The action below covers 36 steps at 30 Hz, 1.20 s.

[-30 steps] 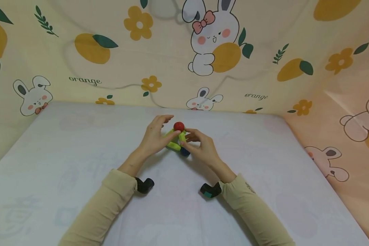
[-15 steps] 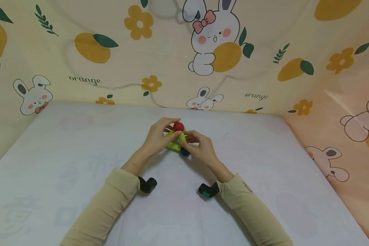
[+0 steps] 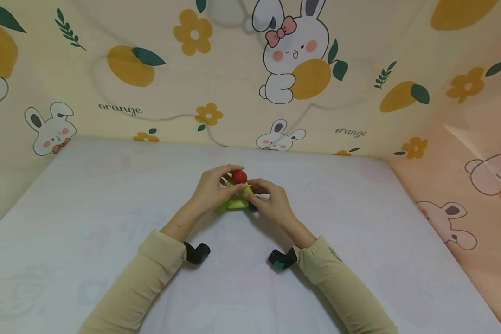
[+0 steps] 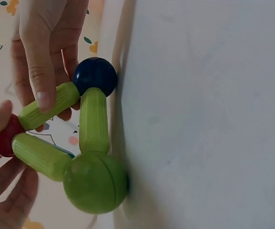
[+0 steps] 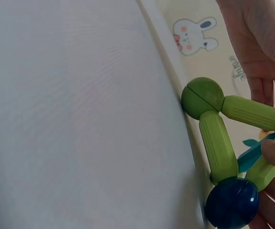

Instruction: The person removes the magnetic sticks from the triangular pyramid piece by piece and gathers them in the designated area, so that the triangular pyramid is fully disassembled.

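Observation:
A frame of magnetic building rods and balls stands on the table in front of me. Its corners are a red ball [image 3: 240, 176] on top, a green ball [image 4: 95, 183] and a dark blue ball [image 4: 95, 76] below. Lime-green rods [image 4: 94, 121] join them in a triangle. A teal rod [image 5: 256, 153] shows behind, its far end hidden. My left hand [image 3: 208, 188] holds the red ball between thumb and fingers. With thumb and fingers, my right hand [image 3: 275, 202] pinches the lime rod [image 4: 51, 106] between the red and dark blue balls.
A white-covered table [image 3: 242, 287] lies under both forearms. Behind it hangs a patterned cloth [image 3: 234, 83] with rabbits and oranges. Dark wrist cameras [image 3: 198, 253] stick out from both cuffs.
My left fingers have closed in around the red ball. The frame has turned, its green ball side swinging toward me, and the red ball has shifted slightly left and down.

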### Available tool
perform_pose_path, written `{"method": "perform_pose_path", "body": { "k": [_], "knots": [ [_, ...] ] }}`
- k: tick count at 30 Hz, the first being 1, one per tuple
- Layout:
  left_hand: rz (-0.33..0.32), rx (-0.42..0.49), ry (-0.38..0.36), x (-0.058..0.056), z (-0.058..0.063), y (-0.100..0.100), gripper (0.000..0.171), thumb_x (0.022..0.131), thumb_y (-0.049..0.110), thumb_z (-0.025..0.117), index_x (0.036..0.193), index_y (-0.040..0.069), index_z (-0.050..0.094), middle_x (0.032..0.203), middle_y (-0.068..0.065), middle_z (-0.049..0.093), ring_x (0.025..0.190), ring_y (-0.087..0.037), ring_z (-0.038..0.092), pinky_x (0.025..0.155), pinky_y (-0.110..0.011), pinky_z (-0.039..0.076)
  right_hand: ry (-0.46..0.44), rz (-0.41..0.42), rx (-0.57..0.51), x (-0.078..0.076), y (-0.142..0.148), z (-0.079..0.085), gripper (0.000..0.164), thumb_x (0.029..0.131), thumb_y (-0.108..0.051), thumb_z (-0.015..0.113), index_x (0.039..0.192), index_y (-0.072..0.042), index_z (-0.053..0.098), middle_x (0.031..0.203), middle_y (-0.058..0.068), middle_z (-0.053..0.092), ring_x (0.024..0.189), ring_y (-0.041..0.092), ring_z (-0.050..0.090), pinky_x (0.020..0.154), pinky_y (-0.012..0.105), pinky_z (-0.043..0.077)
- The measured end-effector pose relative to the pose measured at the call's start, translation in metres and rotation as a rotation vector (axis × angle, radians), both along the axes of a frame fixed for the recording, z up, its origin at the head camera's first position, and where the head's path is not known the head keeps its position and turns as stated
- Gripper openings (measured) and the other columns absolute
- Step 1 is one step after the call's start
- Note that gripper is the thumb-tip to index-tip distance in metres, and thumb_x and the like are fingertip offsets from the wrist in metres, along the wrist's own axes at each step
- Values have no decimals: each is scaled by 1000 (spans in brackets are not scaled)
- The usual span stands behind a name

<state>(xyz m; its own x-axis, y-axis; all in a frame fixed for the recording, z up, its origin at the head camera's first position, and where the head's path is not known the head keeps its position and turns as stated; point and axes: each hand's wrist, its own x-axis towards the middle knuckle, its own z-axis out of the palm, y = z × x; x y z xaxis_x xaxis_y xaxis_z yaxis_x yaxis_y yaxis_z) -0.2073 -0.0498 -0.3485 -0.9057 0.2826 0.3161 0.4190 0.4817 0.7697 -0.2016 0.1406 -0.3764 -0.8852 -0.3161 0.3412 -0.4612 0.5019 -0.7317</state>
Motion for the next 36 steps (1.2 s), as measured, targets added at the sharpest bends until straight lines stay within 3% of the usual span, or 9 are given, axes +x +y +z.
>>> {"method": "perform_pose_path", "body": {
  "k": [5, 11, 18, 21, 24, 28, 36],
  "knots": [
    [-23, 6, -36, 2, 1, 0, 39, 86, 18, 72, 121, 4, 61, 116, -14, 67, 108, -29, 64, 95, -40, 50, 19, -10, 4, 1, 0, 1, 28, 85, -10, 72, 111, -2, 69, 100, 14, 72, 89, 28, 70, 81, 39, 56],
    [-37, 55, -44, 5, 1, 0, 38, 86, 14, 72, 120, 0, 60, 115, -19, 66, 107, -33, 65, 92, -40, 51, 11, -35, 6, 3, 0, 4, 29, 83, -11, 75, 111, -3, 71, 102, 14, 72, 85, 30, 72, 77, 41, 57],
    [56, 134, -129, 2, 3, -12, 36, 88, 16, 70, 119, 1, 58, 113, -21, 66, 104, -32, 66, 90, -39, 53, -52, 2, -61, 1, 4, 2, 30, 84, -10, 74, 113, -2, 70, 109, 15, 71, 94, 30, 70, 83, 38, 55],
    [53, 145, -165, 2, 5, -16, 38, 88, 17, 70, 120, 1, 57, 115, -20, 65, 107, -32, 65, 91, -39, 52, -54, 15, -53, 0, 5, 3, 31, 85, -11, 73, 114, -3, 69, 112, 14, 70, 96, 29, 69, 85, 39, 55],
    [50, 142, -174, 1, 6, -17, 40, 89, 18, 69, 122, 1, 56, 118, -21, 64, 108, -32, 65, 91, -38, 52, -34, 5, -26, 0, 7, 3, 31, 85, -13, 72, 115, -5, 69, 111, 12, 71, 95, 27, 69, 88, 40, 53],
    [95, 134, -173, 1, 4, -20, 39, 89, 18, 69, 121, 1, 56, 118, -21, 64, 107, -32, 65, 91, -38, 52, -7, -31, -3, -1, 12, 2, 30, 86, -14, 71, 115, -6, 68, 107, 11, 72, 95, 26, 69, 94, 45, 49],
    [137, 99, -193, 3, 1, -27, 39, 91, 19, 66, 123, 0, 54, 120, -21, 61, 105, -32, 65, 89, -38, 53, 20, -67, -3, -1, 21, 4, 29, 86, -12, 71, 114, -5, 64, 104, 13, 72, 96, 27, 69, 92, 45, 50]
  ]
}}
